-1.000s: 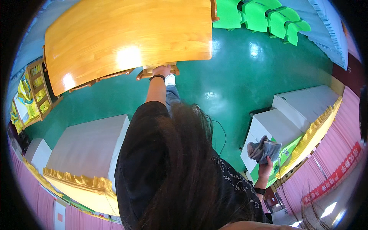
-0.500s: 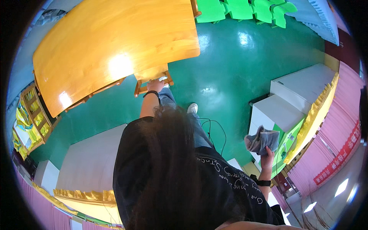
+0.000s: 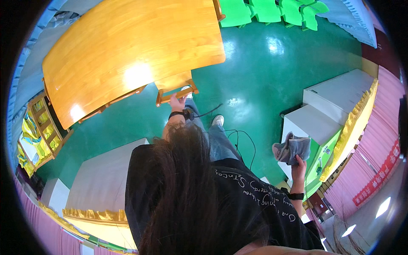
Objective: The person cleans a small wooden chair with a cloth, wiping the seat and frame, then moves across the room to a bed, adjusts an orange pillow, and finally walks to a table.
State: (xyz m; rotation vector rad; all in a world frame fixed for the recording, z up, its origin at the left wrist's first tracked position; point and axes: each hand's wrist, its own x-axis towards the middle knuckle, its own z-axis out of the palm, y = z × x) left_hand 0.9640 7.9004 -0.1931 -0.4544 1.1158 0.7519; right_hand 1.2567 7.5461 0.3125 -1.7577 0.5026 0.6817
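Observation:
My left hand [image 3: 177,103] reaches forward to the back rail of a small wooden chair [image 3: 173,81], its fingers around the rail as far as I can make out. The chair's seat is partly under the edge of a large orange-yellow wooden table [image 3: 140,38]. Out to the right, my right hand [image 3: 299,166] grips a folded, rumpled grey cloth [image 3: 294,148] by its lower edge, held up away from my body. Both wrists wear black bands. Part of my left forearm is hidden by hanging hair.
Green plastic chairs [image 3: 265,10] stand in a row at the far right. White cabinets [image 3: 338,91] with yellow frilled trim are on the right; a wooden rack [image 3: 44,127] is at left. Black cable [image 3: 250,144] hangs beside my legs, over the green floor [image 3: 250,63].
The whole view has shifted slightly to the right. My left hand has turned at the chair rail, and a black cable now shows beside that wrist. The cloth stays in my right hand.

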